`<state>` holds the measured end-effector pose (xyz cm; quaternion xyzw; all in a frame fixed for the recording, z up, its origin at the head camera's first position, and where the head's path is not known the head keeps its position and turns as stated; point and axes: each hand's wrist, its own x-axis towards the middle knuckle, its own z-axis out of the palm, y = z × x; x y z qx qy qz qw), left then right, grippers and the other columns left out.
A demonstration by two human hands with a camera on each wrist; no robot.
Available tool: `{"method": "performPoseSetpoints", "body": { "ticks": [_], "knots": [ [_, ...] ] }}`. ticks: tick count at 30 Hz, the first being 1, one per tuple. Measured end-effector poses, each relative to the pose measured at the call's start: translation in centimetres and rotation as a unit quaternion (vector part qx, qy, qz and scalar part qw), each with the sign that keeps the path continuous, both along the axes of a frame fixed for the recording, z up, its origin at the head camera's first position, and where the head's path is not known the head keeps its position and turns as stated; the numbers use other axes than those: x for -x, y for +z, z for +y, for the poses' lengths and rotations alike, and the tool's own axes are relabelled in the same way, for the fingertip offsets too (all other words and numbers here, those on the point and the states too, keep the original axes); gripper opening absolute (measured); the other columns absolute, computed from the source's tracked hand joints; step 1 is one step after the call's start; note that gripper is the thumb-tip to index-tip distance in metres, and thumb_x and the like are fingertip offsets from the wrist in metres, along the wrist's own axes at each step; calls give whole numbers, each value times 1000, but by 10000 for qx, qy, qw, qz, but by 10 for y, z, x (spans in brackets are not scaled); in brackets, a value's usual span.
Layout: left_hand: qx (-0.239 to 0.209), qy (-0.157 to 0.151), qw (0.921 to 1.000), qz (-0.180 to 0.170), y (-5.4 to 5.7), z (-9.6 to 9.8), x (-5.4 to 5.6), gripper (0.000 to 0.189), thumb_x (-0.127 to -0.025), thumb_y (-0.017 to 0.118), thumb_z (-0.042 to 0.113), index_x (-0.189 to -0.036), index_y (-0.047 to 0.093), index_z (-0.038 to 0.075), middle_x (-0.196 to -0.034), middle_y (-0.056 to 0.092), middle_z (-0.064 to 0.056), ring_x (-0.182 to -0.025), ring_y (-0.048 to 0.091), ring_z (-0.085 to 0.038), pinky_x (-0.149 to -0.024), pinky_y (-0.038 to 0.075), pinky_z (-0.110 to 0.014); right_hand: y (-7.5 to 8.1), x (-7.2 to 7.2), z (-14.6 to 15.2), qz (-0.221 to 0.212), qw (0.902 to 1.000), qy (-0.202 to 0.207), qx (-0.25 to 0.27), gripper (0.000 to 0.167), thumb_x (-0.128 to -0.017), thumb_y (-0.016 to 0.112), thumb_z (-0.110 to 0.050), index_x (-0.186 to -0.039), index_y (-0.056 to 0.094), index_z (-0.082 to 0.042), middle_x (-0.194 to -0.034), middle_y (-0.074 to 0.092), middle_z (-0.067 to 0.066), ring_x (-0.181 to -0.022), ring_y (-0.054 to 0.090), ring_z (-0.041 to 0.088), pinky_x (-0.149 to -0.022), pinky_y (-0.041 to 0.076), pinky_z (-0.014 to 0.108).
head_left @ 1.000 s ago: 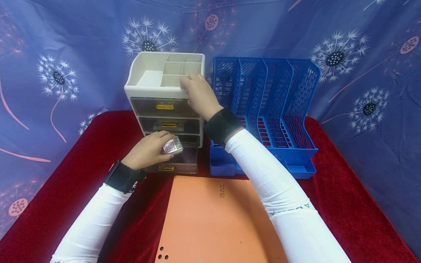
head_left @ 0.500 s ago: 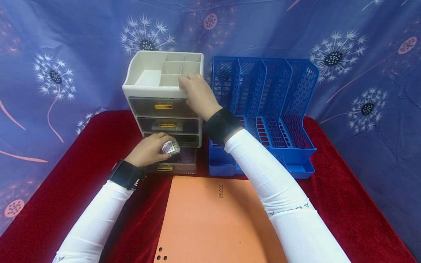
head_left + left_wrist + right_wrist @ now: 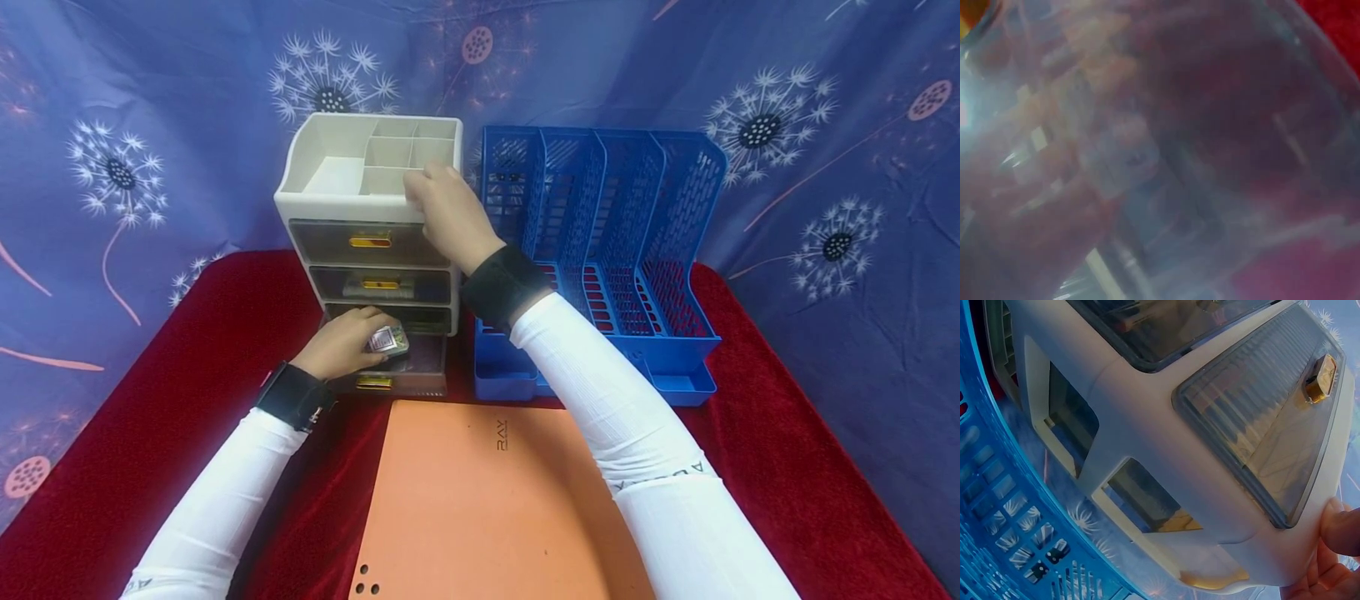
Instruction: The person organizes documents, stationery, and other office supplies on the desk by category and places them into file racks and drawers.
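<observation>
At the lower front of a white desktop drawer unit (image 3: 345,205), my left hand (image 3: 343,343) holds a small clear box (image 3: 388,339) with a white label. The box is over the pulled-out bottom drawer (image 3: 423,357), a see-through one with a gold handle (image 3: 373,383). The left wrist view is blurred; clear plastic (image 3: 1222,125) fills most of it. My right hand (image 3: 453,212) grips the top front right corner of the unit; the thumb (image 3: 1342,530) and fingers show at that edge in the right wrist view.
A blue mesh file rack (image 3: 600,242) stands just right of the drawer unit. An orange board (image 3: 480,500) lies in front on the red cloth (image 3: 795,467). The unit's upper drawers (image 3: 412,246) are pushed in. A patterned blue curtain (image 3: 585,58) hangs behind.
My left hand has come down slightly with the clear box, closer to the bottom drawer. The right hand keeps its grip on the unit's corner. The head view has shifted slightly.
</observation>
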<state>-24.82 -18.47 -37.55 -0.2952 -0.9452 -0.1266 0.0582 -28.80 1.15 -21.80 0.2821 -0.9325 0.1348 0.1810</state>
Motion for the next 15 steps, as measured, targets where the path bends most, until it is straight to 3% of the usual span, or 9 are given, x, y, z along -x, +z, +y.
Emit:
{"method": "performPoseSetpoints", "body": {
  "ticks": [15],
  "knots": [
    [-118, 25, 9994, -323, -6, 4, 3, 50, -68, 80, 5, -115, 64, 8, -110, 63, -14, -100, 60, -30, -86, 50, -46, 0, 0, 1, -40, 10000, -38, -74, 24, -84, 62, 0, -104, 58, -10, -105, 57, 6, -99, 50, 21, -88, 43, 30]
  ]
}}
